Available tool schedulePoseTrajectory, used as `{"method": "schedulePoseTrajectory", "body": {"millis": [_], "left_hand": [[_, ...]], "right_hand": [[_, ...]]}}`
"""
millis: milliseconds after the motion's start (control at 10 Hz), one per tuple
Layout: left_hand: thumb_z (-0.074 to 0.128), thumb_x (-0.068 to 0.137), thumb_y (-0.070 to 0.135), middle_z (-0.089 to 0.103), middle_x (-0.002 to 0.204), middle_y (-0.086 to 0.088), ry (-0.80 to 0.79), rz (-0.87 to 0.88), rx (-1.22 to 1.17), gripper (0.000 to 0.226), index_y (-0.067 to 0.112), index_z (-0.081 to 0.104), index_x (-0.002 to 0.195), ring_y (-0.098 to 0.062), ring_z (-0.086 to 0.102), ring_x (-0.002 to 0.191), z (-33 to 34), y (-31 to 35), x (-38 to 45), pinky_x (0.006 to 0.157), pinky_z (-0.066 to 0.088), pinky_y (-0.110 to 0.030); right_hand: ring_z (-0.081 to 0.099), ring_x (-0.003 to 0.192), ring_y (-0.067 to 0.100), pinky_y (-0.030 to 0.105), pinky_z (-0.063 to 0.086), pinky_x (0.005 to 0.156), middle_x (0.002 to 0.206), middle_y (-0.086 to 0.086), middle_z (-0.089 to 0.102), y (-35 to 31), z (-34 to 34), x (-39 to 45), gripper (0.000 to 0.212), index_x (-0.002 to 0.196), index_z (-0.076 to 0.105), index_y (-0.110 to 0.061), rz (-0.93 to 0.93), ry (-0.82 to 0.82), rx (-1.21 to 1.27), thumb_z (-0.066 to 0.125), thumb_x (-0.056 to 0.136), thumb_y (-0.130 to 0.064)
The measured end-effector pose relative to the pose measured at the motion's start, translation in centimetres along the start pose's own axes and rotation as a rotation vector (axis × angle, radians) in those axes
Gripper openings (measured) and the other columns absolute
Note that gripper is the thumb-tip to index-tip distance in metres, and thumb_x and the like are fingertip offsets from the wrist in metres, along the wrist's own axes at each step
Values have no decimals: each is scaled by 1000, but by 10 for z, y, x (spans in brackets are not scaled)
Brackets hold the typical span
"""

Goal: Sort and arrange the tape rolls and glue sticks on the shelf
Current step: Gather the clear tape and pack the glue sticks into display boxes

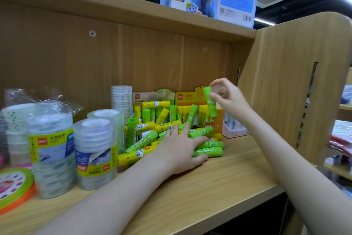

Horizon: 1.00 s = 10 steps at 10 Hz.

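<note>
Resting nearest on the wooden shelf (219, 183), the left hand (181, 151) lies flat with straight fingers on a heap of green and yellow glue sticks (205, 151). Raised near the shelf's right wall, the right hand (228, 97) pinches one green glue stick (210, 101) above the display boxes (187, 97); wrapped tape roll stacks (95, 151) stand toward the left edge.

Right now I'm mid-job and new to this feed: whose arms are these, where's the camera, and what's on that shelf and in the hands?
No machine here: a person's two bare arms, filmed by one wide-angle camera on their head, looking forward and down. The wooden shelf holds stacks of clear tape rolls on the left and a loose pile of green and yellow glue sticks in front of open display boxes. The right hand is raised, its fingers pinching one green glue stick. The left hand rests flat on the pile.
</note>
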<state>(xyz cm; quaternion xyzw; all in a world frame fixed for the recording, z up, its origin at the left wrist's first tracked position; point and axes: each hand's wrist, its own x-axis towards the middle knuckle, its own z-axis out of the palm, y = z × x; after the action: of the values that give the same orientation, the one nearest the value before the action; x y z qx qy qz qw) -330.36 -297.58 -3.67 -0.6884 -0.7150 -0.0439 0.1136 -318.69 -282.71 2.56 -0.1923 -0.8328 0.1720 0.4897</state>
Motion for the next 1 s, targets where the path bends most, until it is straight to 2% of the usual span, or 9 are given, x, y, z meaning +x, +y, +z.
{"method": "schedulePoseTrajectory", "body": {"millis": [100,300,400,500,600,700,800,900,1000], "left_hand": [[34,92,59,-4,157,-15,-5,-2,12,57,47,15,144,-41,0,142,0,0,0,115,8,-48],[33,92,60,-5,157,-14,-13,-10,20,58,48,13,144,-40,-1,143,-2,-1,0,115,7,-47],[33,91,61,-5,157,-14,-17,-11,20,58,48,13,144,-39,-1,143,-1,0,0,115,7,-47],[33,91,61,-5,157,-14,-12,-11,16,58,48,13,144,-39,-1,143,-2,-1,0,115,7,-47],[34,92,60,-6,157,-13,-10,-14,11,57,49,13,144,-39,-1,143,-2,0,-1,115,7,-47],[34,92,60,-6,157,-12,-5,-8,16,57,48,14,144,-39,-1,143,-2,0,-1,115,8,-48],[33,92,59,-4,157,-11,-2,-7,27,56,48,14,144,-40,0,143,-1,0,0,115,8,-49],[33,92,60,-4,157,-11,-6,-9,29,57,48,14,144,-39,0,143,-1,0,0,115,8,-48],[33,92,60,-5,157,-11,-9,-9,24,57,48,14,144,-40,0,143,-2,0,0,115,8,-49]], "right_hand": [[50,62,15,25,37,59,67,1,60,0,-26,-21,10,93,55,-14,132,61,-128,61,85,-15],[60,90,24,31,46,73,86,-1,64,22,-15,-68,8,86,58,-21,318,-317,-660,63,84,-27],[54,95,19,27,38,75,103,-1,65,23,-17,-62,13,99,67,-19,149,-271,-628,61,88,-21],[42,92,9,17,27,73,104,-9,59,24,-10,-55,27,115,64,-18,0,-479,-549,60,88,-15],[44,84,2,13,29,71,104,-5,62,36,-4,-54,25,111,63,-17,-17,-525,-510,64,86,-14],[53,77,0,12,40,69,95,0,65,35,-14,-52,20,97,63,-18,148,-323,-38,65,84,-4],[61,75,1,14,48,67,91,0,64,27,-26,-39,20,101,60,-15,221,-4,372,58,87,-1],[60,75,3,15,49,66,88,0,61,20,-20,-16,22,108,56,-9,170,136,315,58,88,0],[57,77,14,21,44,72,86,1,61,18,3,6,23,101,54,-9,94,185,26,65,82,-3]]}}
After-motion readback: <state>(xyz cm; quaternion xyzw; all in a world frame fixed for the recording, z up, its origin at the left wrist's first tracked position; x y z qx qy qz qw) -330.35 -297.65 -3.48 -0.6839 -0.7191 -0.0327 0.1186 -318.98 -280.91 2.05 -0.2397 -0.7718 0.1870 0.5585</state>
